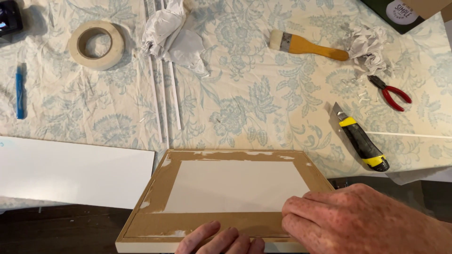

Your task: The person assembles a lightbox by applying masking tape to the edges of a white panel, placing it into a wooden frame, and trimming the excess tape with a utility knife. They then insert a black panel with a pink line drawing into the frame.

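1. A home craft table: a floral cloth (263, 99) covers it as a dust sheet.
2. Hand tools lie about: masking tape roll (96, 44) at ten o'clock, paintbrush (308, 45) at one, pliers (391, 92) and utility knife (362, 138) at three.

We see a flat rectangular board (221, 193), brown fibreboard w/ a white rectangular panel centred on it. Lies face-up at the table's near edge, slightly skewed, left end nearer us. White residue patches along top border, left border & bottom-left corner. Front edge is white/cream. Near-right corner & part of front edge are covered from view; rest of surface visible.
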